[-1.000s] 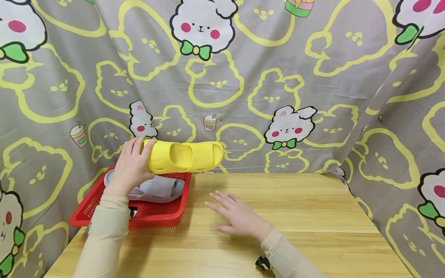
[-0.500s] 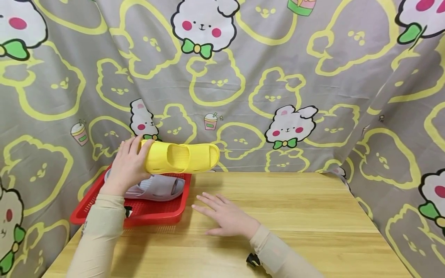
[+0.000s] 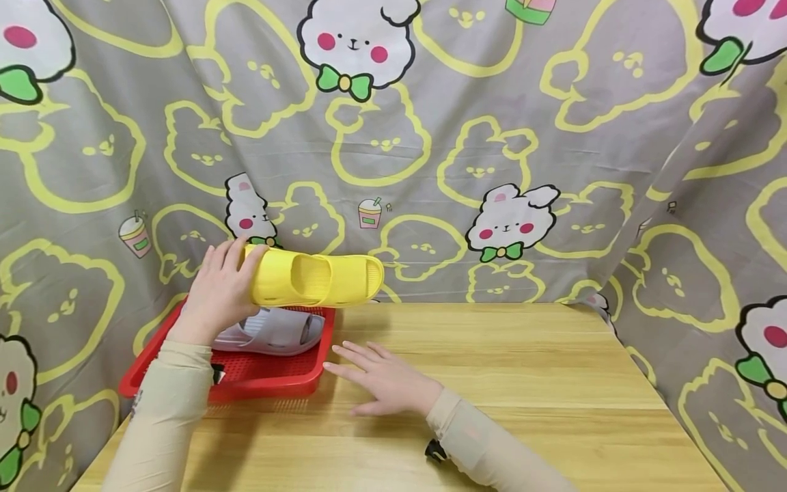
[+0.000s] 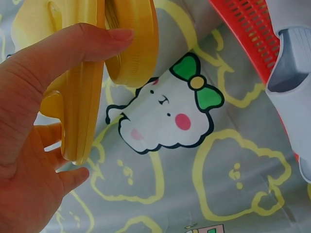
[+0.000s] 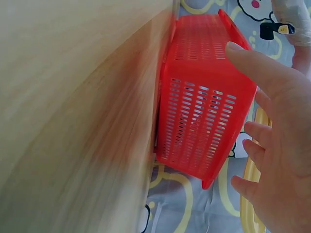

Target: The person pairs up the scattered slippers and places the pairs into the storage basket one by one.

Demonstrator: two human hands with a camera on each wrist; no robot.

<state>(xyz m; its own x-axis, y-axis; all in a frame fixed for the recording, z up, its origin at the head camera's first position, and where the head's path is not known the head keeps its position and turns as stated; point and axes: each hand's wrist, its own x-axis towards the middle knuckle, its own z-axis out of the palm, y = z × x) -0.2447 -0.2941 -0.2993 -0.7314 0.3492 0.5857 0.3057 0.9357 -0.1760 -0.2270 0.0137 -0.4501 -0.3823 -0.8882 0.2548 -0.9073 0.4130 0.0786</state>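
Observation:
My left hand (image 3: 218, 290) grips the heel end of a yellow slipper (image 3: 344, 280), held sideways above the basket with its toe pointing right. In the left wrist view, yellow straps (image 4: 131, 43) stand on both sides of the sole edges, so it looks like a pair held sole to sole. Below, a grey slipper (image 3: 279, 331) lies in a red plastic basket (image 3: 270, 389); my left hand and forearm hide part of both. My right hand (image 3: 390, 383) hovers over the table just right of the basket, fingers spread, holding nothing.
The basket stands at the left of the wooden table (image 3: 522, 383), by its back edge. A grey curtain (image 3: 553, 157) with cartoon rabbits hangs behind the table and along both sides. Dark straps (image 3: 435, 451) show at the wrists.
My left hand has shifted slightly left with the yellow slippers. My right hand has moved left, closer to the basket. The grey slipper stays in the basket.

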